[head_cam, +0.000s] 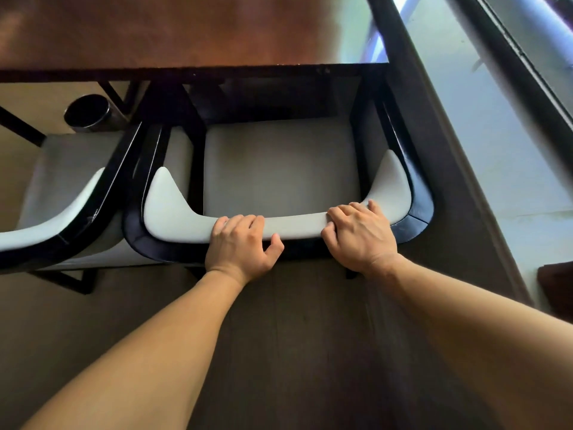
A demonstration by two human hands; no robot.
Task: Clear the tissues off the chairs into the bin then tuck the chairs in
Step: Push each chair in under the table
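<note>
Writing: no brand, label or lettering can be read anywhere in the view.
Landmark: the table [173, 35], brown-topped with a dark front edge, runs across the top of the view.
Right chair [279, 169]: directly below the table edge, its front slid under it; the pale seat is bare, with a curved black frame and a pale padded backrest nearest the person.
Left hand [240, 243]: on the backrest of the right chair, its fingers [245, 220] curled over the padded top rail and the thumb against the black outer frame, gripping.
Right hand [361, 232]: on the same backrest, further from the bin than the left hand, its fingers bent over the rail and clenched on it.
Left chair [59, 193]: just beside the right chair, cut off by the left border; its front sits near the table edge.
Bin [88, 114]: dark and round, on the floor under the table, beyond the left chair; its inside is too dark to make out.
Tissues: not visible on either seat.
Hidden: chair legs mostly out of sight; the table top is blurred.
</note>
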